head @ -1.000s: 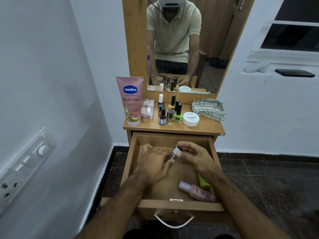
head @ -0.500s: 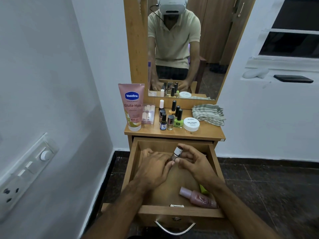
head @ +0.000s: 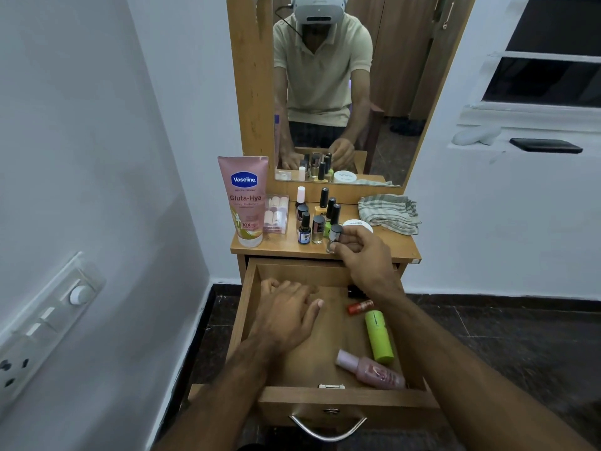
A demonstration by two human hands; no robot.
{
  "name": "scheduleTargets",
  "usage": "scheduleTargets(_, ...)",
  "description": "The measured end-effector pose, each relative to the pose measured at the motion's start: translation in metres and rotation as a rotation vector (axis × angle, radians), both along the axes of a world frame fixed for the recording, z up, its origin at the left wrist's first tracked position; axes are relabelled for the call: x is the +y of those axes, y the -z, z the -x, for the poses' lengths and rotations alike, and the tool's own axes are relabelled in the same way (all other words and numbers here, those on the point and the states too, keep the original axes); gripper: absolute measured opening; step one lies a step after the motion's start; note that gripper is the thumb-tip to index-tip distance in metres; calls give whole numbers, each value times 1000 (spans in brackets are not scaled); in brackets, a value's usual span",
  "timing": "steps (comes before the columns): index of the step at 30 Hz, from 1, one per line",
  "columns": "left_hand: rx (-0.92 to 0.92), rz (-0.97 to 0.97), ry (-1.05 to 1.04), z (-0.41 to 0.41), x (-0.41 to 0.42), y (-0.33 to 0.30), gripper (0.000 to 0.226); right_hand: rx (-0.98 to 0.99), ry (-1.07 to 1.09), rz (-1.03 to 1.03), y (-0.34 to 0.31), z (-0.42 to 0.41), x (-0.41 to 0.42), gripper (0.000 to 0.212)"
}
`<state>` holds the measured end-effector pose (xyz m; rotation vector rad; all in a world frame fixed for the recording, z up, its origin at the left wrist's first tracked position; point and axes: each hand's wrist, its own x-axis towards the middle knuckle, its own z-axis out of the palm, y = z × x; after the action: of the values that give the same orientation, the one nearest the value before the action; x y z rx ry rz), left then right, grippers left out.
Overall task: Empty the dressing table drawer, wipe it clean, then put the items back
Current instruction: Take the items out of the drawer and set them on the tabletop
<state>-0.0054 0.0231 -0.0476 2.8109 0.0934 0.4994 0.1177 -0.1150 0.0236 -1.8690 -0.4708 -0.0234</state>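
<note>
The wooden drawer (head: 250,307) stands pulled out below the dressing table top (head: 390,250). My right hand (head: 361,255) holds a small nail polish bottle (head: 334,237) upright at the top's front edge, beside several other nail polish bottles (head: 317,216). My left hand (head: 286,314) lies flat, palm down, on the drawer floor at the left. Inside the drawer at the right lie a green bottle (head: 379,336), a pink bottle (head: 370,369), a small red tube (head: 359,306) and a dark item (head: 354,290) partly hidden by my right arm.
On the top stand a pink Vaseline tube (head: 245,200), a clear box of nail tips (head: 276,213), a white round jar (head: 357,225) and a folded checked cloth (head: 388,212). A mirror (head: 383,92) rises behind. White walls flank the table; a switch panel (head: 42,320) is on the left.
My right hand lifted the small bottle out of the drawer and carried it up to the table top. The left hand stayed in the drawer. Items at the drawer's right are uncovered.
</note>
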Motion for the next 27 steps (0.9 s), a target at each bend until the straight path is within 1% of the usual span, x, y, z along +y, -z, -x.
scheduleTargets(4, 14, -7, 20, -1, 0, 0, 49, -37, 65, 40, 6, -5, 8, 26)
scheduleTargets(8, 11, -18, 13, 0, -1, -2, 51, -28, 79, 36, 7, -8, 11, 24)
scheduleTargets(11, 4, 1, 15, 0, 0, -1, 49, -17, 114, 20, 5, -6, 2, 22)
scheduleTargets(13, 5, 7, 19, 0, 1, 0, 47, -27, 177, 64, 5, -5, -14, 17)
scheduleTargets(14, 9, 7, 21, -1, 1, 0, 47, -18, 185, 132, 5, -5, -23, 16)
scheduleTargets(15, 16, 7, 24, -1, 1, 0, 46, 5, 171, 245, 6, -5, -34, 15)
scheduleTargets(18, 38, 0, 22, -2, 0, 1, 46, 48, 99, 695, 10, 1, -56, 20)
scheduleTargets(19, 40, -3, 19, -3, 0, 1, 46, 32, 86, 782, 12, 4, -59, 22)
scheduleTargets(20, 40, -3, 17, -3, 0, 1, 46, 14, 79, 813, 14, 8, -60, 24)
scheduleTargets(24, 57, 2, 16, -2, 1, 2, 46, 3, 67, 783, 14, 18, -52, 26)
scheduleTargets(26, 52, 5, 16, -2, 2, 3, 45, -9, 67, 896, 10, 21, -53, 25)
scheduleTargets(27, 52, 11, 15, -2, 2, 3, 44, -22, 57, 1009, 8, 22, -56, 27)
